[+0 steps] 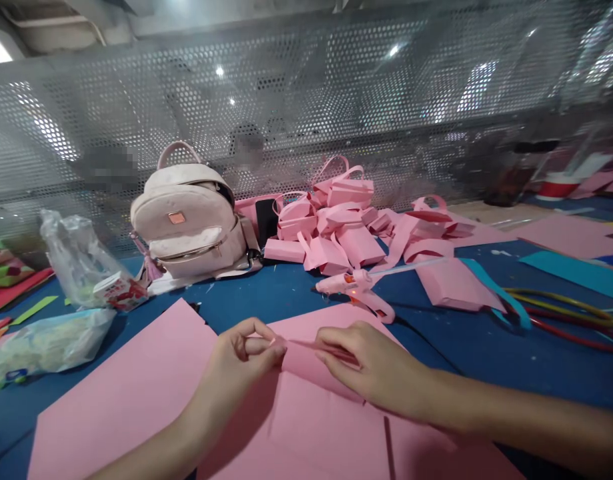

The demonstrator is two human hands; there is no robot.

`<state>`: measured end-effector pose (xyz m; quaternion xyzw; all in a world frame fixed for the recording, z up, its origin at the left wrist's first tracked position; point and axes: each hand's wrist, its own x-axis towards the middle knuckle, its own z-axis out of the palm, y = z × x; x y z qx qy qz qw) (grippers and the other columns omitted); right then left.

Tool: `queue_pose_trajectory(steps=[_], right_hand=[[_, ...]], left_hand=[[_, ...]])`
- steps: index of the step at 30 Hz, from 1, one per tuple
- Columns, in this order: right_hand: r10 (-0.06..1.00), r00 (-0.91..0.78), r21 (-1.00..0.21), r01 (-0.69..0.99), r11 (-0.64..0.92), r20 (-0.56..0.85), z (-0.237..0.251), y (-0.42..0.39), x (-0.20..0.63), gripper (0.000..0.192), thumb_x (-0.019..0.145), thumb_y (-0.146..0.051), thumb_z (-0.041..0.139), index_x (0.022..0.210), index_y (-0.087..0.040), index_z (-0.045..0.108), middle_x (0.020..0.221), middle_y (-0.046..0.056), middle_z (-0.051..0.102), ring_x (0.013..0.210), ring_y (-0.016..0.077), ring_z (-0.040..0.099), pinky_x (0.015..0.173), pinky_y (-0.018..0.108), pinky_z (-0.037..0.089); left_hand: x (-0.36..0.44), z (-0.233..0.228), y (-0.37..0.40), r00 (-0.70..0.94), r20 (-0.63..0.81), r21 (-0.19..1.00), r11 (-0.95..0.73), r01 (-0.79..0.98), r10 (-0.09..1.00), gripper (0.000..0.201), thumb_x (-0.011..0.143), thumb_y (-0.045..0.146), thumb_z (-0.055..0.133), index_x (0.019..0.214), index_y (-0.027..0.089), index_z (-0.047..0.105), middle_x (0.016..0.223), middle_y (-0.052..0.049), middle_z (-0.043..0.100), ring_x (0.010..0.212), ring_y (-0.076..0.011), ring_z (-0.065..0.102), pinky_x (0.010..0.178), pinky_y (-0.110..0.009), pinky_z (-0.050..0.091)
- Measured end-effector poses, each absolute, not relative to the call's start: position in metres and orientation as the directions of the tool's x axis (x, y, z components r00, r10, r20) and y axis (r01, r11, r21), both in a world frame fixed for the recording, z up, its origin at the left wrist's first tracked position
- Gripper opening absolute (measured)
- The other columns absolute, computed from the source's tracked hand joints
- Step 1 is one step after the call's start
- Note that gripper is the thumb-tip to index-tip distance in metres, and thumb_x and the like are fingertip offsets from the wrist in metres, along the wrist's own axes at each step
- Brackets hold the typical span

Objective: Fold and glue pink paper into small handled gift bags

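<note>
My left hand (243,357) pinches the raised edge of a pink paper sheet (311,427) between thumb and fingers. My right hand (373,370) presses its fingertips on the same folded edge from the right side. The fold stands up between the two hands. A larger flat pink sheet (121,393) lies under and to the left of it on the blue table (466,340). A pink glue gun (359,290) rests just beyond my hands, nozzle pointing left.
A pile of folded pink paper bags (336,227) sits behind the glue gun. A pale pink backpack (193,223) stands at the back left. Plastic bags (69,267) lie at left, coloured strips and rings (556,310) at right. A perforated metal screen (306,107) closes the back.
</note>
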<state>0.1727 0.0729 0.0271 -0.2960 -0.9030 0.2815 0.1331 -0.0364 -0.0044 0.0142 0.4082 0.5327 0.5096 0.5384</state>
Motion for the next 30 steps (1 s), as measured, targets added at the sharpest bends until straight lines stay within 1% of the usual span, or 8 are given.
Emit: queue_pose_trajectory(steps=[3,9,12,16,18,21,25,30], right_hand=[[0.606,-0.793,-0.627,0.444,0.64,0.057,0.029,0.073,0.172,0.021,0.083,-0.013,0.052,0.065,-0.019,0.045,0.054,-0.007,0.041,0.052,0.0094,0.035,0.052,0.025,0.022],[0.63,-0.77,-0.648,0.429,0.63,0.102,0.029,0.073,0.172,0.029,0.088,-0.015,0.051,0.063,-0.02,0.037,0.054,-0.007,0.037,0.052,0.0101,0.033,0.053,0.026,0.021],[0.632,-0.765,-0.652,0.418,0.632,0.122,0.029,0.072,0.173,0.028,0.093,-0.02,0.05,0.066,-0.019,0.044,0.057,-0.006,0.043,0.054,0.011,0.035,0.055,0.026,0.023],[0.607,-0.786,-0.69,0.374,0.619,0.118,0.03,0.07,0.173,0.018,0.09,-0.013,0.048,0.087,-0.02,0.065,0.074,-0.002,0.064,0.066,0.0128,0.05,0.063,0.024,0.031],[0.603,-0.789,-0.693,0.37,0.618,0.116,0.031,0.069,0.172,0.021,0.088,-0.01,0.048,0.089,-0.02,0.067,0.076,-0.002,0.064,0.067,0.013,0.05,0.064,0.025,0.031],[0.619,-0.778,-0.714,0.372,0.593,0.109,0.03,0.068,0.17,0.015,0.089,-0.014,0.05,0.083,-0.019,0.063,0.07,-0.003,0.058,0.063,0.0125,0.045,0.06,0.025,0.029],[0.649,-0.753,-0.764,0.355,0.539,0.107,0.025,0.068,0.168,0.014,0.088,-0.015,0.053,0.074,-0.019,0.057,0.067,-0.004,0.054,0.064,0.0121,0.044,0.058,0.024,0.029],[0.686,-0.72,-0.797,0.351,0.492,0.107,0.022,0.071,0.168,0.017,0.091,-0.024,0.056,0.074,-0.019,0.058,0.069,-0.002,0.06,0.065,0.0134,0.05,0.059,0.024,0.033]], left_hand=[[-0.035,0.009,-0.007,-0.078,-0.139,0.984,0.129,-0.125,0.987,0.036,0.074,0.043,0.084,0.073,0.017,0.058,0.064,0.0,0.072,0.059,-0.0095,0.06,0.064,-0.022,0.041],[-0.03,0.012,-0.009,-0.11,-0.145,0.989,0.141,-0.046,0.983,0.044,0.067,0.048,0.087,0.069,0.016,0.057,0.054,0.004,0.062,0.051,-0.0055,0.045,0.056,-0.019,0.027],[-0.031,0.011,-0.008,-0.12,-0.146,0.989,0.141,-0.045,0.982,0.049,0.065,0.055,0.086,0.069,0.016,0.056,0.051,0.006,0.055,0.05,-0.0047,0.038,0.055,-0.02,0.022],[-0.031,0.008,-0.008,-0.128,-0.142,0.989,0.136,-0.055,0.982,0.053,0.065,0.06,0.085,0.07,0.016,0.055,0.05,0.007,0.051,0.05,-0.0046,0.033,0.056,-0.02,0.019],[-0.029,0.008,-0.009,-0.14,-0.145,0.989,0.137,-0.063,0.979,0.055,0.064,0.062,0.085,0.07,0.016,0.054,0.049,0.008,0.049,0.05,-0.0043,0.029,0.055,-0.02,0.018],[-0.025,0.01,-0.011,-0.161,-0.146,0.986,0.131,-0.098,0.976,0.057,0.062,0.063,0.085,0.068,0.017,0.052,0.046,0.01,0.044,0.049,-0.004,0.026,0.054,-0.019,0.019],[-0.02,0.012,-0.013,-0.181,-0.154,0.984,0.135,-0.113,0.971,0.058,0.059,0.062,0.088,0.065,0.017,0.052,0.046,0.009,0.048,0.049,-0.0042,0.031,0.053,-0.018,0.024],[-0.02,0.012,-0.017,-0.182,-0.137,0.985,0.115,-0.127,0.974,0.048,0.065,0.059,0.086,0.076,0.016,0.067,0.06,0.002,0.064,0.057,-0.0071,0.049,0.06,-0.019,0.037]])
